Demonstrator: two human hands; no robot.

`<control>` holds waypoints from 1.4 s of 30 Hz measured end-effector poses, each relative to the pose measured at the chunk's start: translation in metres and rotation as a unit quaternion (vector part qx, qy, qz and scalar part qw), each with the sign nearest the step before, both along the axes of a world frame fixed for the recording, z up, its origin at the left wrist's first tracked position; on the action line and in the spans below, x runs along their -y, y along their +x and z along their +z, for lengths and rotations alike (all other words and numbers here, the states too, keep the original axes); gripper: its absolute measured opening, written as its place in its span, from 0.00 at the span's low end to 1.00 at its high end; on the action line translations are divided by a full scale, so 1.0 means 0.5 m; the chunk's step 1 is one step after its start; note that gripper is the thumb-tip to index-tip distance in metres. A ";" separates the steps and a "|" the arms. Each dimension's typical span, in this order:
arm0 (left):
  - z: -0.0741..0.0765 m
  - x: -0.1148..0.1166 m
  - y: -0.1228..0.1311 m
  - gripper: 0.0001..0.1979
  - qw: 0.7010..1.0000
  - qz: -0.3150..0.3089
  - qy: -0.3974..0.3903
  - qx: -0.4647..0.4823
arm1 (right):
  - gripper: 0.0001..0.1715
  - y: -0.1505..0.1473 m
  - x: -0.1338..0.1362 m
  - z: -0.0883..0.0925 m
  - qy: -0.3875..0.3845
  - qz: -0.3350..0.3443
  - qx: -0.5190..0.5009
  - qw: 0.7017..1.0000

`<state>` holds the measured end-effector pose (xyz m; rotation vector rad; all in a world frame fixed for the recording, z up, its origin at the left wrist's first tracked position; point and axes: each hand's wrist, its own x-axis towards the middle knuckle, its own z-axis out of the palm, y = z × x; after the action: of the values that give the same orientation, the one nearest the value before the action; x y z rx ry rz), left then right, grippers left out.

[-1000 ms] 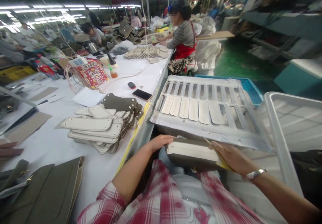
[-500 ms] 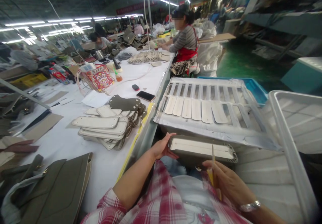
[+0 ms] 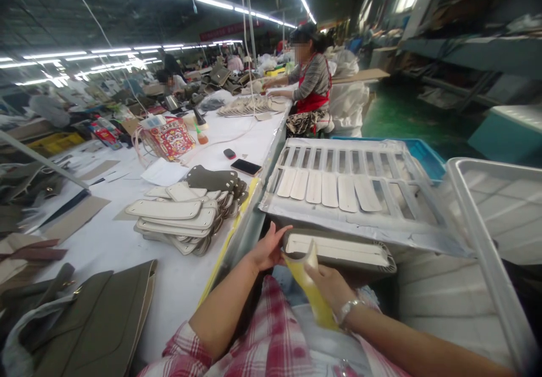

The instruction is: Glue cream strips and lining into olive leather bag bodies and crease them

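Note:
My left hand (image 3: 270,248) is at the left end of a dark panel piece (image 3: 368,276) with a white strip (image 3: 339,248) along its top; its thumb and forefinger are spread, and the other fingers go behind the piece. Closed round a yellow strip (image 3: 307,286) is my right hand (image 3: 332,286), below the white strip's middle. The yellow strip's pale upper end overlaps the left part of the white strip, and its lower end hangs over my lap.
A stack of light and dark pieces (image 3: 173,217) lies on the white table (image 3: 186,286). Beyond my hands, a slotted rack (image 3: 305,216) holds several pale strips. A white bin (image 3: 483,219) stands right. A person (image 3: 313,78) sits ahead.
My right hand has moved left along the dark piece. The yellow strip moved with it and now shows its broad side. My left hand stays at the left end.

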<state>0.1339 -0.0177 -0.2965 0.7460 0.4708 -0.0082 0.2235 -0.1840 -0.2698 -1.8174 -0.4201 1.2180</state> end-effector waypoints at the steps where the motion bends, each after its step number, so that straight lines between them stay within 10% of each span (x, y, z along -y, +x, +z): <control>1: 0.000 0.001 -0.002 0.37 1.000 0.012 -0.007 0.008 | 0.18 -0.016 -0.012 -0.001 0.006 -0.004 -0.009 1.000; 8: -0.015 0.024 0.000 0.37 0.995 0.075 0.026 0.064 | 0.21 -0.068 -0.046 -0.003 0.042 -0.003 -0.284 0.958; 29: 0.011 0.047 0.055 0.26 0.908 0.124 0.377 -0.136 | 0.18 0.013 -0.048 -0.048 0.032 0.020 -0.372 0.928; 36: 0.016 0.048 0.073 0.22 0.834 0.086 0.506 -0.203 | 0.20 0.024 -0.044 -0.058 0.026 0.016 -0.355 0.934; 42: 0.046 0.037 0.089 0.23 0.660 -0.022 0.726 -0.191 | 0.15 0.022 -0.056 -0.043 -0.008 0.000 -0.344 0.939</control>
<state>0.1784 -0.0361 -0.2736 2.3978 0.8478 0.1969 0.2343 -0.1561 -0.2911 -1.2806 -0.0091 1.7522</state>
